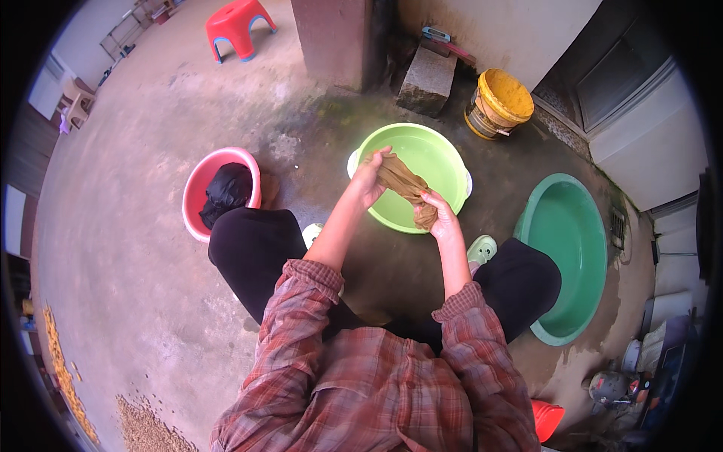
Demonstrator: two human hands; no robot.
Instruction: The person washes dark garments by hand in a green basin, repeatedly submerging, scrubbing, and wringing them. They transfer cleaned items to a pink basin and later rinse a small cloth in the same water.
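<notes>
A wet-looking brown cloth (pixel 402 176) is stretched between my two hands above a light green plastic basin (pixel 446 148). My left hand (pixel 370 176) grips its upper left end, over the basin's left rim. At the lower right, my right hand (pixel 440 216) holds the other end, where the fabric bunches up below the fingers. The basin stands on the concrete floor between my feet and seems to hold some clear water. Parts of its floor and near rim are hidden by the cloth and my hands.
On the left, a pink basin (pixel 195 169) holds black fabric (pixel 229 186). A large green tub (pixel 570 254) stands beside my right knee. Beyond are a yellow bucket (pixel 500 104), a stone block (pixel 428 79) with brushes on it, and a red stool (pixel 237 25). Grain (pixel 149 426) lies at lower left.
</notes>
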